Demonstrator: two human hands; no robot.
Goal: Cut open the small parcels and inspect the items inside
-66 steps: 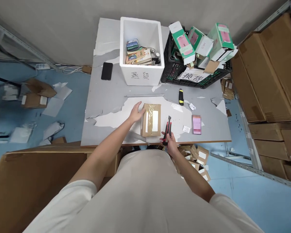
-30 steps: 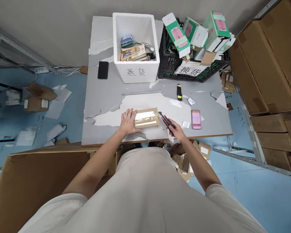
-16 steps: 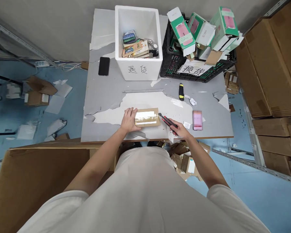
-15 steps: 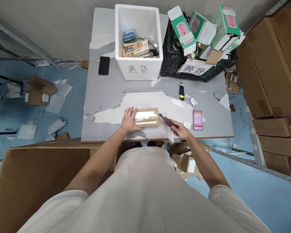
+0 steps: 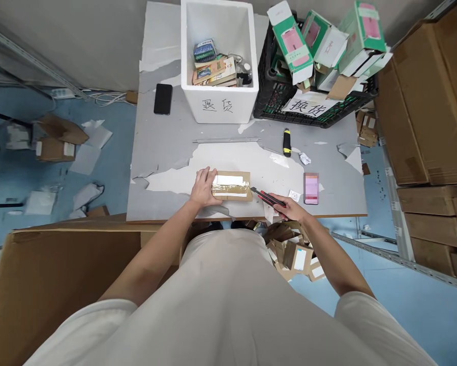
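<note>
A small brown cardboard box (image 5: 232, 186) with white labels and shiny clear tape lies on the worn table near its front edge. My left hand (image 5: 204, 188) grips the box at its left end, thumb along the near side and fingers over the far side. In my right hand (image 5: 290, 207) is a red and black utility knife (image 5: 268, 197), pointing left. Its tip is close to the right end of the box; whether it touches the cardboard I cannot tell. A pink-screened phone (image 5: 311, 188) lies to the right of that hand.
Behind stand a white foam bin (image 5: 219, 104) with books and small goods, and a black crate (image 5: 268, 96) of green-and-white boxes. A black phone (image 5: 163, 99), a yellow-black cutter (image 5: 286, 143) and crumpled paper (image 5: 305, 158) lie on the table (image 5: 152, 147). A large open carton (image 5: 71, 274) stands front left.
My right hand has shifted slightly right and toward me with the utility knife, whose tip is now lower along the box's right end. My left hand stays on the box.
</note>
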